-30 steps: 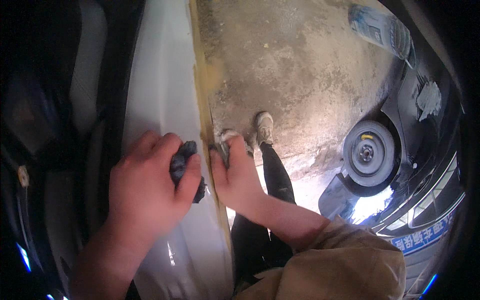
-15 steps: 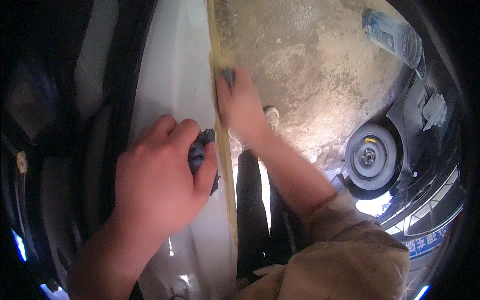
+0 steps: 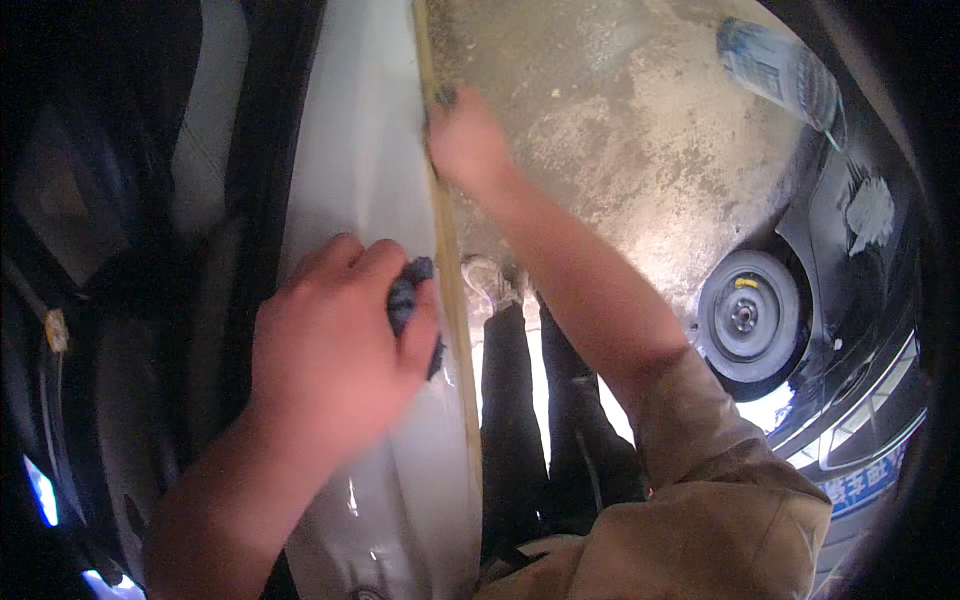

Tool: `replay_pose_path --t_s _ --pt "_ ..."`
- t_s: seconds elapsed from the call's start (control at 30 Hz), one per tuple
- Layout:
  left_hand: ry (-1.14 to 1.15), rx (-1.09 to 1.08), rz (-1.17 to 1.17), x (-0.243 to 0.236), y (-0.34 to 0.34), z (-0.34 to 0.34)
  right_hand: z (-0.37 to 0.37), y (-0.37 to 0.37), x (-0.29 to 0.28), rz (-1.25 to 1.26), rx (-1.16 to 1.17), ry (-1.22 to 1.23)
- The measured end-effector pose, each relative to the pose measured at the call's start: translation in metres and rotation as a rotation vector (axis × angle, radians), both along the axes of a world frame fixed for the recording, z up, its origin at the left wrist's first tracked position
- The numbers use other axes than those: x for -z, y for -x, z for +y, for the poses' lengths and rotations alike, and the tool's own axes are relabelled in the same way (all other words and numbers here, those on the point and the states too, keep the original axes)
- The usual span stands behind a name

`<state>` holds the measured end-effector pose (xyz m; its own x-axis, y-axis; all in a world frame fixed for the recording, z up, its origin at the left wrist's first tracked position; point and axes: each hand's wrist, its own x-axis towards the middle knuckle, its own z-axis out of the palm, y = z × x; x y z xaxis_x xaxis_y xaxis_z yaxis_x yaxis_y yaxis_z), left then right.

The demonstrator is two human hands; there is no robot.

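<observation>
A white car body panel (image 3: 365,180) runs up the middle, with a strip of yellowish masking tape (image 3: 452,270) along its right edge. My left hand (image 3: 330,340) rests on the panel near the tape, closed around a dark blue cloth (image 3: 405,295). My right hand (image 3: 462,140) reaches farther up the panel edge and presses something small and dark against the tape; what it is I cannot make out. My right arm wears a tan sleeve (image 3: 700,480).
Rough concrete floor (image 3: 620,130) lies right of the panel. My dark trousers and shoes (image 3: 520,380) stand below. A dark car with a bare wheel hub (image 3: 745,315) sits at right. A plastic water bottle (image 3: 775,70) lies at top right. Dark car interior (image 3: 120,250) fills the left.
My right hand has slid up along the taped edge, away from my left hand. My left hand stays on the panel with the cloth.
</observation>
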<state>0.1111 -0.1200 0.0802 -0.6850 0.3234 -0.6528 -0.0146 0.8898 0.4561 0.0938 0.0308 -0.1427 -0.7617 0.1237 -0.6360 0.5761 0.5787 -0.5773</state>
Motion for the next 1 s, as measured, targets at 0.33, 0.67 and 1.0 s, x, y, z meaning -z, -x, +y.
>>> replay_pose_path --t_s 0.33,0.67,1.0 --pt "0.053 -0.025 0.062 0.011 0.008 -0.011 0.059 0.014 -0.011 -0.601 0.988 1.206" --pt "0.016 -0.003 0.115 0.029 0.012 -0.018 0.111 -0.097 -0.22 -0.524 0.71 2.355" --pt "0.165 0.118 0.282 0.036 -0.002 -0.028 0.291 -0.308 -0.168 -0.237 0.97 0.669"
